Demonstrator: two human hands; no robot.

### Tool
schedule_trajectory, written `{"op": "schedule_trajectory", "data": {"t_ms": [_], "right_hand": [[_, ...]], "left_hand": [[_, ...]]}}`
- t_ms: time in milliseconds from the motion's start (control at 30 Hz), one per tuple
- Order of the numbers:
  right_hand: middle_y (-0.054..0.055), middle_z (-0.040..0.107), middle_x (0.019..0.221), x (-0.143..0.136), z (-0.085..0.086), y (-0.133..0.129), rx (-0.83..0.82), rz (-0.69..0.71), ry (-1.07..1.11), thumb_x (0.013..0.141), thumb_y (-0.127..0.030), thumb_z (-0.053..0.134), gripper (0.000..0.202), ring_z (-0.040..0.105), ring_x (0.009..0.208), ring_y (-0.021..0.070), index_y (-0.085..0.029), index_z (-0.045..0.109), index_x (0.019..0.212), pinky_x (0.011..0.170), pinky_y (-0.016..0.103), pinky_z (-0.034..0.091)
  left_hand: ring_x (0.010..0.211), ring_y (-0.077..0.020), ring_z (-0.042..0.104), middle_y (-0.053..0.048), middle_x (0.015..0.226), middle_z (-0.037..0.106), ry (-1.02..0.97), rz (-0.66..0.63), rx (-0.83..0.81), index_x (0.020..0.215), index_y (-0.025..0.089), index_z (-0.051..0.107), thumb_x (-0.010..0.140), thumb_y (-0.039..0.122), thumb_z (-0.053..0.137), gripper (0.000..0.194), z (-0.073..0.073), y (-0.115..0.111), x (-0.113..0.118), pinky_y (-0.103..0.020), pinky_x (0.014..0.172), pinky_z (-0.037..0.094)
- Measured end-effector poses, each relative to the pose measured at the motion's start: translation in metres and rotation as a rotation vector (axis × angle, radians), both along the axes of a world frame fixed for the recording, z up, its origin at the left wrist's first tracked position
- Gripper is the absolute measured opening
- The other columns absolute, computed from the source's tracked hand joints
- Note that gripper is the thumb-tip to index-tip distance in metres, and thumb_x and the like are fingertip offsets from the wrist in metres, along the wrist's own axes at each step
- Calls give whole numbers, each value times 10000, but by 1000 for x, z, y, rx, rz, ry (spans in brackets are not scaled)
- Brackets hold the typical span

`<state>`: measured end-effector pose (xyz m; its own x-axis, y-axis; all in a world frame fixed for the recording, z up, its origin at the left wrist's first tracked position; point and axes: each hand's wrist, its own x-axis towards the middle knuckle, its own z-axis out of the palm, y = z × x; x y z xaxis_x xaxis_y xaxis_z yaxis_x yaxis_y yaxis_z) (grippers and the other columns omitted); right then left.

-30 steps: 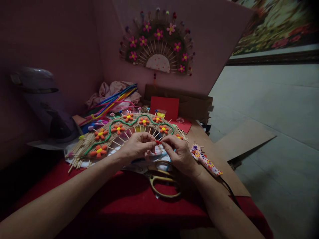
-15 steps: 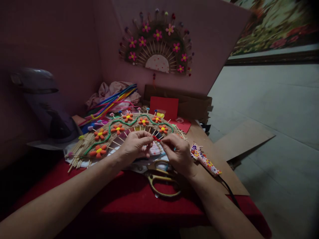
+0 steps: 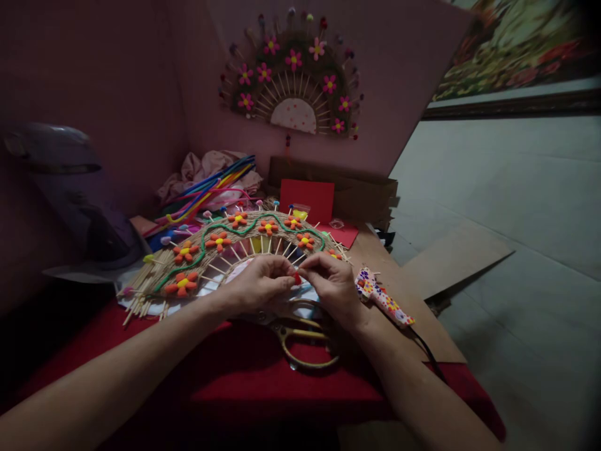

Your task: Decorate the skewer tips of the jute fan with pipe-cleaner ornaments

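A small soft-looking red piece (image 3: pixel 297 278) is pinched between the fingertips of my two hands. My left hand (image 3: pixel 265 285) holds its left side, thumb against the index finger. My right hand (image 3: pixel 335 288) grips from the other side, fingers bent together. Behind and beneath the hands lies a half-round fan (image 3: pixel 246 234) of thin sticks wrapped in twine, with orange flowers, a wavy green cord and coloured tips; my hands hide part of its lower middle. Large scissors (image 3: pixel 305 365) with gold-coloured handles rest just below my hands, their blades mostly covered.
A flower-patterned glue gun (image 3: pixel 387 305) with a black cord lies on cardboard (image 3: pixel 434 344) at right. Coloured pipe cleaners (image 3: pixel 206 191) are heaped behind the fan, near red card (image 3: pixel 307 199). A similar fan (image 3: pixel 293 116) hangs on the wall. Red cloth (image 3: pixel 225 388) covers the table.
Both hands have lowered slightly and drawn closer together. The red piece, stretched out between them before, now looks shorter and more bunched. The view has shifted a little.
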<state>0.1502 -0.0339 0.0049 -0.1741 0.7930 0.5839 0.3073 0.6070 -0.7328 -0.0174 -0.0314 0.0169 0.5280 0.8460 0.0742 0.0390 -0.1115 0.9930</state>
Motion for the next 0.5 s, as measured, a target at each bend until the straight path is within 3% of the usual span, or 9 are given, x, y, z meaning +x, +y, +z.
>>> {"op": "schedule_trajectory", "data": {"t_ms": [133, 200, 400, 500], "right_hand": [[-42, 506, 539, -5, -5, 5, -277, 72, 220, 708, -314, 672, 182, 418, 469, 84, -177, 575, 638, 458, 220, 348], [-35, 511, 552, -7, -6, 5, -296, 79, 210, 701, -355, 679, 219, 427, 494, 87, -170, 582, 633, 470, 218, 349], [1, 579, 668, -10, -7, -5, -269, 67, 116, 770, -303, 604, 149, 525, 637, 130, -170, 601, 703, 583, 236, 422], [2, 574, 679, -9, -7, -5, -246, 48, 77, 799, -290, 570, 143, 526, 645, 131, -170, 594, 727, 594, 237, 421]], "left_hand": [[400, -76, 493, 36, 546, 552, -221, -11, -113, 762, 135, 551, 721, 308, 638, 197, -5, 1, 1, -203, 401, 421], [398, -71, 479, 40, 545, 543, -275, 58, -125, 750, 133, 550, 716, 315, 648, 210, -7, 0, 4, -204, 396, 430], [385, -50, 465, 47, 527, 539, -152, 287, 6, 734, 130, 529, 721, 296, 633, 197, -3, -6, 11, -158, 384, 375], [402, -51, 482, 50, 561, 547, -160, 284, 25, 750, 134, 529, 715, 289, 629, 188, -2, -5, 10, -157, 391, 381]]}}
